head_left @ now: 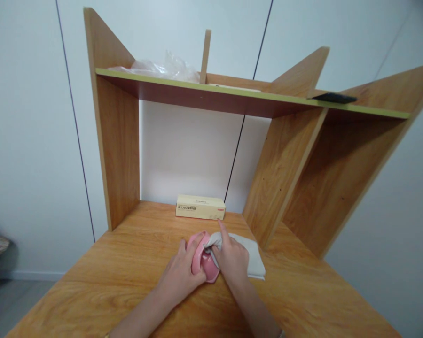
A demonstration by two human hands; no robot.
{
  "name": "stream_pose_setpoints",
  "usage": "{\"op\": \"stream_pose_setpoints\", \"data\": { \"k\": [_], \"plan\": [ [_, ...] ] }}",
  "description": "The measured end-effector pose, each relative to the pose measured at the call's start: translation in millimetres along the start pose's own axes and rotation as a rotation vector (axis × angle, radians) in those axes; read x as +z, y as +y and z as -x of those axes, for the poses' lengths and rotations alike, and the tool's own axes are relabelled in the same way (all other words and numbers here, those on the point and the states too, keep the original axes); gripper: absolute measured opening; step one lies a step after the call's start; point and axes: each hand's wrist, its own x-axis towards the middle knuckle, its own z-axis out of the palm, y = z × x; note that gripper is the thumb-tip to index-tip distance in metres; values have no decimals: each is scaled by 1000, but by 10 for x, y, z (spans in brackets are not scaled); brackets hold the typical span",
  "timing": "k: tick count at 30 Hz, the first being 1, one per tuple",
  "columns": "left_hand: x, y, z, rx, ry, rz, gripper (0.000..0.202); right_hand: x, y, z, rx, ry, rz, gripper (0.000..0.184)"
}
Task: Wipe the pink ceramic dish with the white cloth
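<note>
My left hand (181,271) is wrapped round a small pink bowl (201,264), which is tipped on its side on the wooden desk (127,263). My right hand (231,258) is closed on a grey-white cloth (253,258) and presses it into the bowl, with the index finger stretched out. The rest of the cloth lies on the desk to the right of that hand. The bowl's inside is mostly hidden by the cloth and my fingers.
A cream cardboard box (200,207) lies at the back of the desk. A wooden shelf unit (116,155) stands over the desk, with clear plastic wrap (162,68) and a dark flat object (334,97) on its top board.
</note>
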Motion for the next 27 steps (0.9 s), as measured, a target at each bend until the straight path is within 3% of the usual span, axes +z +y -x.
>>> {"op": "stream_pose_setpoints", "data": {
  "k": [4,7,11,14,19,23,27],
  "plan": [
    [-52,-24,1,34,-26,-13,69,71,69,-2,17,-80,-220,59],
    [-72,-63,-5,-15,2,-21,67,194,140,12,40,-127,-442,54],
    [-26,-108,-3,-133,88,50,84,345,140,39,150,-45,-617,53],
    [44,-140,-5,-85,93,168,84,405,71,59,154,-20,-677,52],
    [34,-166,-39,-165,113,35,73,300,-11,81,167,-74,-478,59],
    [-27,-126,-50,-232,54,-123,69,152,-13,59,87,11,-195,62],
    [-38,-43,-33,-221,16,-248,70,176,25,29,104,-45,-181,63]
  ]
}}
